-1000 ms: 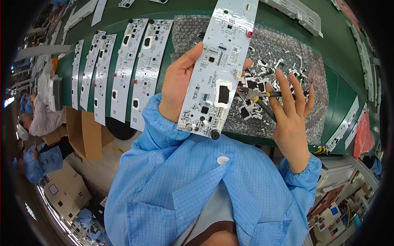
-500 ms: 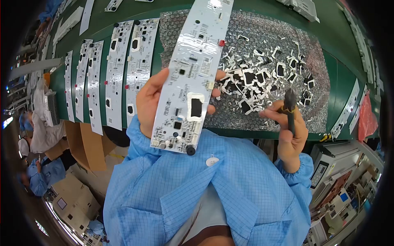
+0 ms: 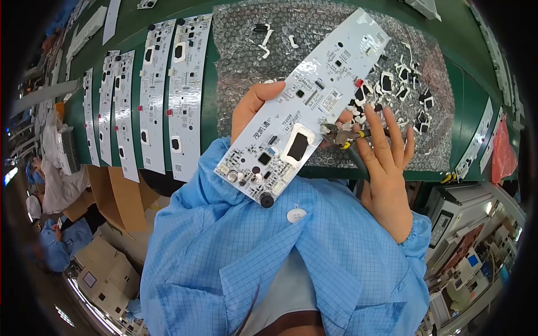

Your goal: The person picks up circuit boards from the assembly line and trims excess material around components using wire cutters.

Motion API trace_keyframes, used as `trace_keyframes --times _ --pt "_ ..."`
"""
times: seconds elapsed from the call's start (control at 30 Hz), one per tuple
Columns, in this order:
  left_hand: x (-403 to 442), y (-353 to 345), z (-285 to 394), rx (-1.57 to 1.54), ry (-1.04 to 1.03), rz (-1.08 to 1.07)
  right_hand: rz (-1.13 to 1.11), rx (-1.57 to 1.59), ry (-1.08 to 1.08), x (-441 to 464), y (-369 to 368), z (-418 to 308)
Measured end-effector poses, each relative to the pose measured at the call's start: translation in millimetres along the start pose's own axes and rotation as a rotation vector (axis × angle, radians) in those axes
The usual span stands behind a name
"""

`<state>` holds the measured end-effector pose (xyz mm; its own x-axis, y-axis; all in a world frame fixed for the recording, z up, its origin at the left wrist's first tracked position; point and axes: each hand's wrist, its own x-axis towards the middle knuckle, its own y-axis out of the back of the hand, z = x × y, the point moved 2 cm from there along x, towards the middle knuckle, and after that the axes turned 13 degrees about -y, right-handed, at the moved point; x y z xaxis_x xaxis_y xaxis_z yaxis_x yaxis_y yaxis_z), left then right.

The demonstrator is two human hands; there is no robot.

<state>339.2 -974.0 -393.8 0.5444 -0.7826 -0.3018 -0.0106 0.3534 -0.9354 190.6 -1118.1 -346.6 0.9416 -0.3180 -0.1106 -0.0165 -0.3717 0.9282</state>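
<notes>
A long white circuit board [image 3: 305, 103] is held tilted, its top leaning right, by my left hand [image 3: 252, 107], whose thumb lies on the left edge and whose fingertips show past the right edge. On its lower part a black patch [image 3: 298, 147] has a white border. My right hand [image 3: 386, 179] holds pliers [image 3: 344, 136] with dark handles and yellow marks. Their jaws are at the board's right edge, beside a white connector. Its fingers are spread over the handles. Below the board, black and white scraps [image 3: 386, 83] lie on bubble wrap [image 3: 241, 50].
Several similar circuit boards [image 3: 185, 101] lie in a row on the green table [image 3: 208, 115] at the left. More boards [image 3: 475, 140] and a red bag [image 3: 502, 151] are at the right. A cardboard box [image 3: 120, 196] stands below the table edge. A person [image 3: 59, 241] is at far left.
The board has swung from near upright to a steeper rightward lean. My right hand has come up beside it, with the pliers turned toward its right edge and the fingers spread out again.
</notes>
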Motion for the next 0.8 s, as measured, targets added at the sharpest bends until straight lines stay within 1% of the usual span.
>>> trace_keyframes --times 0.07,0.1,0.13,0.23,0.3,0.43,0.5,0.63,0.7,0.73,0.8 --pt "2.4 1.0 0.0 -0.153 0.075 -0.076 -0.003 -0.015 0.019 -3.7 -0.1 2.3" --pt "1.4 6.9 0.2 -0.063 0.036 0.02 0.001 -0.034 0.045 -5.4 -0.7 2.8" --pt "0.7 6.8 -0.6 -0.064 0.041 0.026 -0.003 -0.03 0.041 -6.6 -1.5 3.3" --pt "0.1 4.0 -2.3 -0.115 0.065 -0.018 0.005 -0.031 0.076 -8.6 -0.8 2.5" --pt "-0.2 5.8 -2.3 -0.093 0.046 0.006 -0.051 -0.102 0.08 -9.0 2.0 0.0" --pt "-1.9 6.5 -2.7 -0.052 0.063 -0.023 -0.053 -0.082 0.109 -9.1 4.4 -2.9" --pt "-3.3 -1.0 -4.8 0.128 -0.017 0.027 -0.08 -0.082 0.131 -10.5 4.3 -3.4" --pt "-4.2 -4.6 -7.4 0.078 0.014 0.028 -0.059 -0.116 0.145 -14.8 2.6 -3.5" --pt "-4.6 -8.9 -10.2 -0.026 -0.022 0.062 -0.053 -0.135 0.138 -15.3 2.3 -5.0" --pt "-5.0 -9.6 -11.6 -0.025 -0.018 0.063 -0.053 -0.133 0.134 -15.4 1.4 -5.4" --pt "-5.5 -11.9 -13.3 -0.031 -0.039 -0.013 -0.054 -0.148 0.14 -15.7 -0.7 -6.6"
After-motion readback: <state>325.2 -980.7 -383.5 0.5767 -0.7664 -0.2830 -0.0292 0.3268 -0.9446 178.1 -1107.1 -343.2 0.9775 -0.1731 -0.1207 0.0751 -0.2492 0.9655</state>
